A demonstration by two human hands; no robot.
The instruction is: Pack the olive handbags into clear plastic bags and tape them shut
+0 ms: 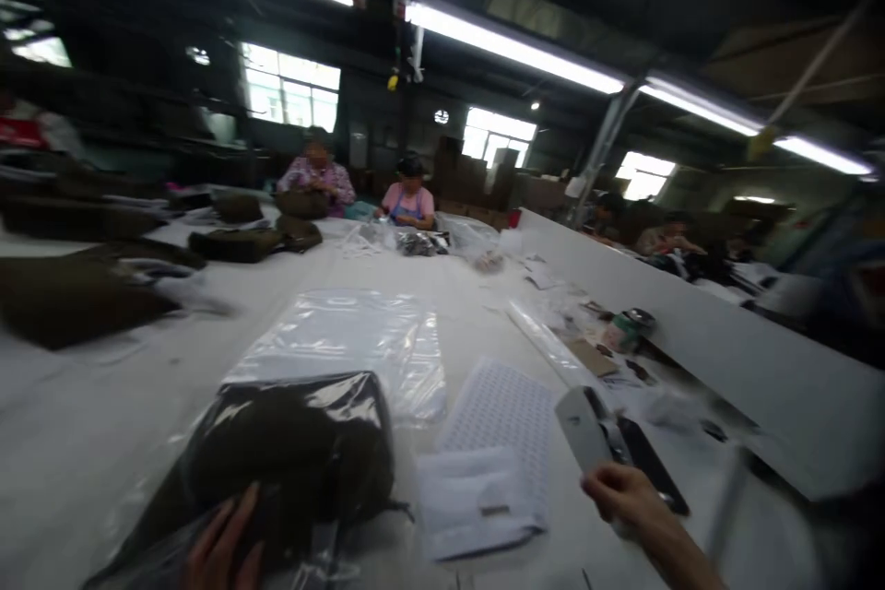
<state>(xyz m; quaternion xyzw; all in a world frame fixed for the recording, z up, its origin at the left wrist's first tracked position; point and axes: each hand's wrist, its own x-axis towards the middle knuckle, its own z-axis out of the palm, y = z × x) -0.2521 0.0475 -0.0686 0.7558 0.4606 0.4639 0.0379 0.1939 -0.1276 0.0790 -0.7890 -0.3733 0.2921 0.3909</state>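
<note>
A dark olive bag [297,442] in a clear plastic sleeve lies at the lower left. My left hand [225,539] rests on its near side with the fingers stretched out and somewhat apart; the rest of that hand is out of frame. At the lower right, my right hand [632,502] is closed in a pinch on the lower end of a pale, flat, rounded piece [582,429]. Motion blur hides its exact kind. Right behind it lies a dark flat strip [654,461]. White printed sheets [477,498] lie between my hands.
Flat clear plastic bags [346,332] lie beyond the wrapped bag. More olive bags [76,295] cover the left side. A low white partition [691,332] bounds the table at right, with a jar [626,330] and clutter along it. Several people sit farther off.
</note>
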